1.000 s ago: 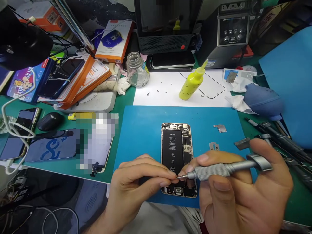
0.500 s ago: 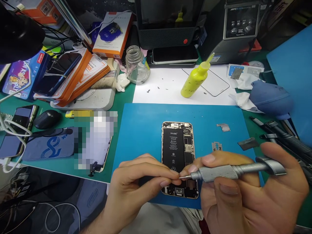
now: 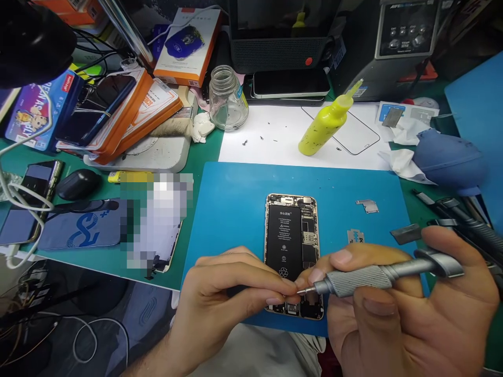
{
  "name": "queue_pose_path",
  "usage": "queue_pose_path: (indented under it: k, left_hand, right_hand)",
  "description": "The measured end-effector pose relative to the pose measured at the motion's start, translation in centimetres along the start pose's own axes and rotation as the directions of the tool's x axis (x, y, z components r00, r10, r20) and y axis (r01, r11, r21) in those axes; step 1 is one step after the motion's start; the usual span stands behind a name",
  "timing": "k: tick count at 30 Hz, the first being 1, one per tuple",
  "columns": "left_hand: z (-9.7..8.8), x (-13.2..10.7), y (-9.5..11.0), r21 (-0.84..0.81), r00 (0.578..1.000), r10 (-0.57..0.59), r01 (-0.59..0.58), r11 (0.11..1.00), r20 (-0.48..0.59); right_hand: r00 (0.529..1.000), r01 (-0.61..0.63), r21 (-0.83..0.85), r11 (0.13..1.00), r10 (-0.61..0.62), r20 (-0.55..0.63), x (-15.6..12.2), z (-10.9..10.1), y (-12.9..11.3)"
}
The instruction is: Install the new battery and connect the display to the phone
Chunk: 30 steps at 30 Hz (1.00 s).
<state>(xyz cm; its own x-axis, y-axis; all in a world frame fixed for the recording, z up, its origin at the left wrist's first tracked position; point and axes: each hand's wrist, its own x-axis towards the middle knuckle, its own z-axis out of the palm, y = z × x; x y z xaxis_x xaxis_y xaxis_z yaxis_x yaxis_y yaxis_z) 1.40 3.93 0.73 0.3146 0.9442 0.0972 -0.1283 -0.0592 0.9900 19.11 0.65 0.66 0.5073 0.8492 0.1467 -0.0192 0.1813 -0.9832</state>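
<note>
My right hand [image 3: 408, 309] is wrapped round a silver precision screwdriver [image 3: 359, 280] with a ribbed grip and a wide curved end. Its thin tip points left, into the pinched thumb and fingers of my left hand [image 3: 239, 293]. Whatever sits between those left fingertips is too small or hidden to make out. Below both hands lies an opened phone [image 3: 293, 230] with a black battery and bare inner parts. My fingers cover part of its lower half. To the right lie a small metal shield plate [image 3: 368, 206] and a razor blade [image 3: 356, 236].
A blue mat [image 3: 231, 204] lies under the phone. Behind it, a yellow bottle [image 3: 322, 128] and tiny screws rest on white paper [image 3: 263, 118], beside a glass jar [image 3: 228, 102]. A blue air blower [image 3: 448, 157] is at right; a phone screen [image 3: 161, 225] is at left.
The whole view has shifted slightly, so most things sit farther right. Both hands keep the same hold, with the screwdriver tip still at my left fingertips.
</note>
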Motion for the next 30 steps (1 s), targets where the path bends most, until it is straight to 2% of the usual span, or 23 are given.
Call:
queue_pose_path:
  k: [7, 14, 21, 26, 30]
  left_hand:
    - [-0.1, -0.1, 0.0, -0.061, 0.999, -0.031, 0.032, 0.998, 0.021]
    - [-0.7, -0.3, -0.1, -0.184, 0.987, -0.136, 0.149, 0.972, 0.082]
    - [-0.8, -0.2, 0.2, -0.238, 0.972, -0.186, 0.216, 0.947, 0.145]
    - [-0.8, 0.0, 0.1, -0.217, 0.976, -0.16, 0.189, 0.958, 0.147]
    - [-0.6, 0.0, 0.0, -0.187, 0.984, -0.122, 0.145, 0.972, 0.129]
  right_hand:
    - [0.998, -0.055, 0.022, 0.998, 0.054, 0.02, 0.2, 0.2, -0.4]
    - [0.991, -0.135, 0.18, 0.974, 0.131, 0.03, 1.1, 0.3, -0.6]
    - [0.989, -0.142, 0.192, 0.971, 0.149, -0.024, 0.8, 0.3, -0.8]
    - [0.99, -0.134, 0.181, 0.974, 0.138, -0.01, 0.9, 0.1, -0.6]
    - [0.999, -0.028, 0.156, 0.987, 0.034, -0.034, 1.3, -0.4, -0.4]
